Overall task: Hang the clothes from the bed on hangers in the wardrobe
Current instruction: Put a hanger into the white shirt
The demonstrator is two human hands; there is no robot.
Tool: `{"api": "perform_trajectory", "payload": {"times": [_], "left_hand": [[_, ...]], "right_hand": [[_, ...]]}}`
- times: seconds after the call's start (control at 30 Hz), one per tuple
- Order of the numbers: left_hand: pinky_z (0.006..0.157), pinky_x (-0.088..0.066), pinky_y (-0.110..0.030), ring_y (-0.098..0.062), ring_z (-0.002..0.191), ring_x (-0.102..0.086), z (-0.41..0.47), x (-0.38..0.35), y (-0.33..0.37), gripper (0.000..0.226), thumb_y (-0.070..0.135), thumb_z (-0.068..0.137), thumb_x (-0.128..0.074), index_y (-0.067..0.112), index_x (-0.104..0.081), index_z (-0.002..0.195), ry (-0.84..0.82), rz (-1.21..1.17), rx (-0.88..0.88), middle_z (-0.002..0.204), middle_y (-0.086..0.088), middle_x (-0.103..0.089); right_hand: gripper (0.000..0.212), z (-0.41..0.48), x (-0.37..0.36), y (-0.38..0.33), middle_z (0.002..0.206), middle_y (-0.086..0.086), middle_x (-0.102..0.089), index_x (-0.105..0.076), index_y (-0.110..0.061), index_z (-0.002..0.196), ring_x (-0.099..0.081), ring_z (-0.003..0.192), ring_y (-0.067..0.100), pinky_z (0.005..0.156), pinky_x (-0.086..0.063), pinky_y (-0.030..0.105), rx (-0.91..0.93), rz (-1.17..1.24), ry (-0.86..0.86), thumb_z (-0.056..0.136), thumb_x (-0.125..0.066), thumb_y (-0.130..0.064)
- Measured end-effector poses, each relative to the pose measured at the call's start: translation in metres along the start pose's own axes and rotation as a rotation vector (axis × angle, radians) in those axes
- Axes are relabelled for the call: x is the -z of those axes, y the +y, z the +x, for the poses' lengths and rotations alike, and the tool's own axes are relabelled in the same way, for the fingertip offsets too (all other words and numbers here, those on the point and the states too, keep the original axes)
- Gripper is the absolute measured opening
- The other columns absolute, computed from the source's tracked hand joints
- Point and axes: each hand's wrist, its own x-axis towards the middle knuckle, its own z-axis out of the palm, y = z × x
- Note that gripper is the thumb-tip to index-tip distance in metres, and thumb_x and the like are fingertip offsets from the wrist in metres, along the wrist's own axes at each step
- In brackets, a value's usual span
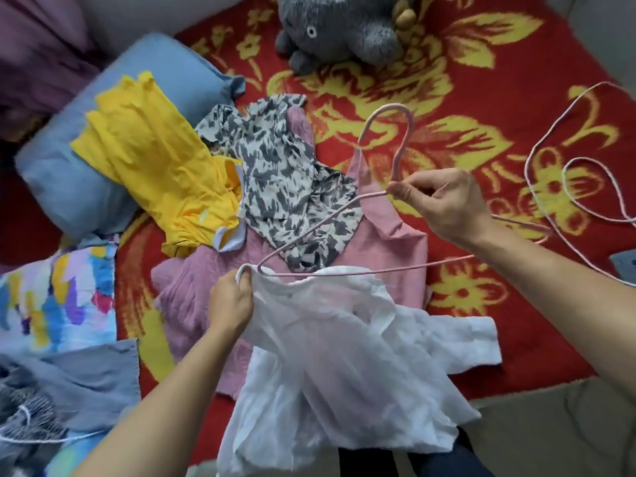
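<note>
Closest in, a sheer white blouse (344,356) hangs crumpled over the bed's edge. The left hand (230,301) pinches its shoulder edge in curled fingers, right at the left tip of a pink hanger (402,156). The right hand (440,204) pinches the hanger at the base of its hook, holding it above the bed. Under it, a pink top (389,242) and a mauve knit (186,304) lie flat on the red and yellow blanket (481,80). A black-and-white patterned garment (275,173) is crumpled over them, and a yellow garment (148,160) drapes across a blue pillow (62,177). More pink hangers (527,163) lie to the right, and a grey plush toy (344,25) sits farthest back.
</note>
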Motion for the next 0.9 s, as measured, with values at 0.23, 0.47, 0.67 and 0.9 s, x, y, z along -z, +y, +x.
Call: {"api": "perform_trajectory", "payload": {"times": [0.23, 0.47, 0.67, 0.9], "left_hand": [[0.067, -0.04, -0.038, -0.041, 0.085, -0.06, -0.009, 0.042, -0.019, 0.042, 0.032, 0.098, -0.043, 0.006, -0.061, 0.071, 0.071, 0.032, 0.116, 0.086, -0.024, -0.067], [0.074, -0.043, -0.042, -0.043, 0.093, -0.059, -0.024, 0.066, -0.02, 0.047, 0.04, 0.099, -0.039, 0.006, -0.064, 0.078, 0.04, 0.185, 0.064, 0.095, -0.024, -0.066], [0.072, -0.037, -0.038, -0.027, 0.093, -0.052, -0.055, 0.07, 0.0, 0.054, 0.049, 0.092, -0.028, 0.015, -0.069, 0.085, 0.108, 0.333, -0.334, 0.091, 0.001, -0.064], [0.054, -0.032, -0.038, -0.037, 0.074, -0.06, -0.078, 0.095, -0.024, 0.051, 0.058, 0.081, -0.024, 0.017, -0.054, 0.077, -0.029, 0.103, -0.411, 0.07, -0.01, -0.064]], "right_hand": [[0.034, 0.0, 0.001, -0.044, 0.048, 0.005, -0.056, -0.075, -0.014, 0.072, -0.04, 0.041, 0.021, 0.037, -0.029, 0.035, 0.143, 0.109, -0.051, 0.087, -0.065, -0.043], [0.044, -0.011, -0.044, -0.072, 0.047, 0.0, -0.058, -0.073, -0.025, 0.067, -0.042, 0.037, 0.012, 0.037, -0.028, 0.026, 0.182, 0.028, -0.166, 0.086, -0.054, -0.061], [0.05, -0.037, -0.113, -0.09, 0.048, -0.009, -0.056, -0.074, -0.019, 0.072, -0.039, 0.043, 0.0, 0.042, -0.028, 0.023, 0.157, -0.053, -0.254, 0.084, -0.053, -0.063], [0.013, -0.048, -0.117, -0.088, 0.081, 0.005, -0.066, -0.068, -0.017, 0.092, -0.058, 0.068, 0.014, 0.054, -0.039, 0.021, -0.627, 0.735, -0.846, 0.083, -0.071, -0.026]]}}
